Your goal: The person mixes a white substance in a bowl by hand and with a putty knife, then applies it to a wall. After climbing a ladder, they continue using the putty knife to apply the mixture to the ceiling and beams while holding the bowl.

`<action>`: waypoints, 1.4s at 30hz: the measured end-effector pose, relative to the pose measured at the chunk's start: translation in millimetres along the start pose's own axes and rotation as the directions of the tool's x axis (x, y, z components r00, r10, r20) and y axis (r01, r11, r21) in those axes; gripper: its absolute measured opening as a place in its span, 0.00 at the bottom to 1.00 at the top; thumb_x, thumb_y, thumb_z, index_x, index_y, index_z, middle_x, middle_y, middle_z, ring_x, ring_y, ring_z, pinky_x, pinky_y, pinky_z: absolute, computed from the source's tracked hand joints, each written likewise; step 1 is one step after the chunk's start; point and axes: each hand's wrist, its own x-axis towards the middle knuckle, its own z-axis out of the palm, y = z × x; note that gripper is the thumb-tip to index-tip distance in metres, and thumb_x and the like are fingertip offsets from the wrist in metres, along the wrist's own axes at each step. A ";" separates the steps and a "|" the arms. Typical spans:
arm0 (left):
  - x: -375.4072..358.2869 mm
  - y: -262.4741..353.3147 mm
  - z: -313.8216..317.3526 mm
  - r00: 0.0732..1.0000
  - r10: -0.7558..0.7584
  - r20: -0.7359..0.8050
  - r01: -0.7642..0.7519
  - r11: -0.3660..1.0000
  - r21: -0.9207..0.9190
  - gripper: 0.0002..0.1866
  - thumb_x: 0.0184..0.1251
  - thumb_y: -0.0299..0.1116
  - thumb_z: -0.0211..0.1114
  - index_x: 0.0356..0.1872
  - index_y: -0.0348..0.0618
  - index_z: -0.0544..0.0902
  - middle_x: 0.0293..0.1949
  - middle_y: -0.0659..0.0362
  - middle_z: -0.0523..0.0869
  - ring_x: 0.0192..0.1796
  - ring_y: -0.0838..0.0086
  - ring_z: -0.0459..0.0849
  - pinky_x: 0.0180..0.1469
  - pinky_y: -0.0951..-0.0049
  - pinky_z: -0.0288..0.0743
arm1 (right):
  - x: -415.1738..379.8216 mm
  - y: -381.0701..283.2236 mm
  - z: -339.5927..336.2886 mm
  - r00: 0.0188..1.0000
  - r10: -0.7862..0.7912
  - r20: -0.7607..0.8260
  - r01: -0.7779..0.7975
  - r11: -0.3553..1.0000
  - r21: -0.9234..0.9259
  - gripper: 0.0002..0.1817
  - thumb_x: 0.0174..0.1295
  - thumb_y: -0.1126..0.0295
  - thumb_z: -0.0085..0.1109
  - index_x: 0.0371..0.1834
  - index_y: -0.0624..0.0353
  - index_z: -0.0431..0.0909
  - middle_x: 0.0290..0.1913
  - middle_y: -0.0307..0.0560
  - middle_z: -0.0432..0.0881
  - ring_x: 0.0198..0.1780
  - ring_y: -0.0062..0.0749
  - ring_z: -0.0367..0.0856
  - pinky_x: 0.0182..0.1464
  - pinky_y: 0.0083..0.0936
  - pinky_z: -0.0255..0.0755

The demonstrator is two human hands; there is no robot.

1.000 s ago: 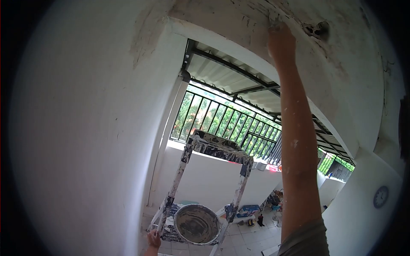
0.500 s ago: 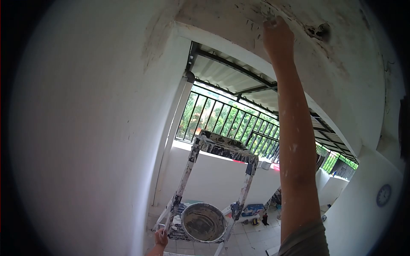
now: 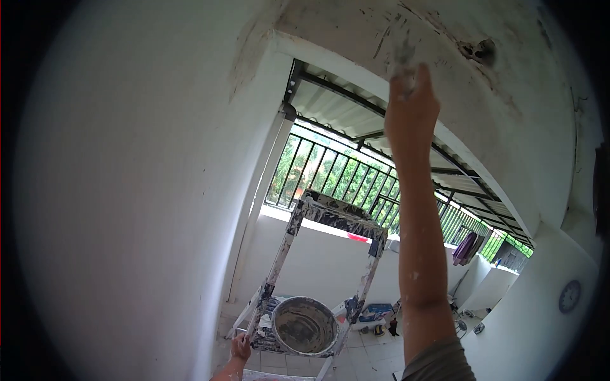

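Observation:
My right hand [image 3: 413, 105] is raised in front of the scuffed beam [image 3: 343, 38] above the opening, its fingers closed round a small tool. Motion smears the tool's grey blade, which looks like a putty knife [image 3: 403, 54]. Cracked, scraped marks and a dark hole [image 3: 478, 52] lie just beyond it in the surface. Low down, my left hand [image 3: 240, 347] is closed on the side rail of a paint-spattered stepladder [image 3: 289, 254]. A round bucket [image 3: 305, 325], its inside coated with dried grey material, rests on the ladder's lower platform.
A white wall [image 3: 146, 190] rises close on the left. Past the opening are a black railing [image 3: 343, 171] and a corrugated roof. Boxes [image 3: 376, 312] and small items lie on the tiled floor. A clock [image 3: 570, 296] hangs at the right, and purple cloth [image 3: 465, 249] hangs by the railing.
My right hand has come down and back from the cracked part of the beam, with the tool still in it. The left hand keeps its hold on the ladder. The view has shifted slightly.

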 end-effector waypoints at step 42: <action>-5.0 -65.9 14.2 0.875 0.471 0.113 -0.485 0.840 0.243 0.20 0.77 0.44 0.40 0.45 0.35 0.72 0.24 0.45 0.71 0.29 0.45 0.71 0.33 0.49 0.62 | -541.7 104.2 -211.1 -0.082 0.669 0.739 -0.984 -0.173 0.047 0.19 0.65 0.67 0.62 0.56 0.57 0.67 0.25 0.40 0.77 0.19 0.15 0.67 0.19 0.15 0.59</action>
